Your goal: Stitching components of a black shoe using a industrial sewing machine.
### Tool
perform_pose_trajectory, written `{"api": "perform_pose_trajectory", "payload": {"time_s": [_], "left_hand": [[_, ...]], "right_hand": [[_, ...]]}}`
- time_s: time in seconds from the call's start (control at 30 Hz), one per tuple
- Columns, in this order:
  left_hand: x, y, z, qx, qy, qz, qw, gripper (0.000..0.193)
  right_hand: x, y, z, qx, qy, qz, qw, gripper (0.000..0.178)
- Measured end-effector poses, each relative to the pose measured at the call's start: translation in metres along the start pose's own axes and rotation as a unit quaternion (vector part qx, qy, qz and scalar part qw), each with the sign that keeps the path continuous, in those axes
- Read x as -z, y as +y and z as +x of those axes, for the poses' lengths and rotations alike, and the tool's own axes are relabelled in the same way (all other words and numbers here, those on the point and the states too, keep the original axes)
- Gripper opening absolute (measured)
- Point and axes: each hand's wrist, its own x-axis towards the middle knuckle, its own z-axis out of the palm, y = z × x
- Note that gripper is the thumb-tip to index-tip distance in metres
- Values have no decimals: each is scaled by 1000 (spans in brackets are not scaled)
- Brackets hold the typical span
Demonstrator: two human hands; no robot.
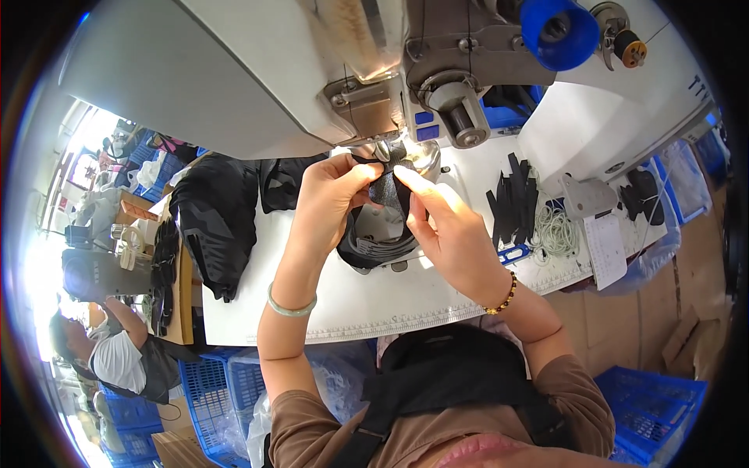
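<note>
Under the sewing machine's head (367, 109), a black fabric strap (385, 191) lies by the needle area. Its band curves round in a loop on the white table below. My left hand (328, 199) is closed on the strap's left edge, thumb and index finger pinched together close to the presser foot. From the right, my right hand (452, 234) has its index fingertip on the strap, with the other fingers curled in. The strap's underside and the exact grip of the right thumb are hidden.
Black padded pieces (214, 218) lie on the left of the table. On the right are cut black strips (512, 199), a coil of pale cord (555, 234) and a blue-handled tool (513, 253). Blue crates (655, 413) stand below; another person (125, 351) sits at far left.
</note>
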Motion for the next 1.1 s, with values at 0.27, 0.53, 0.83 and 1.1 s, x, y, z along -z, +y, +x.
{"api": "perform_pose_trajectory", "payload": {"time_s": [0.27,0.53,0.83,1.1], "left_hand": [[3,6,3,19,-12,4,1000,9],[4,3,6,10,-19,1,1000,10],[14,-3,12,4,-35,-22,999,13],[15,-3,21,7,-42,-56,997,8]], "right_hand": [[-4,0,2,15,12,-13,1000,41],[-3,3,2,9,13,9,1000,47],[-7,13,3,-88,17,188,978,25],[-11,16,3,-66,44,232,969,23]]}}
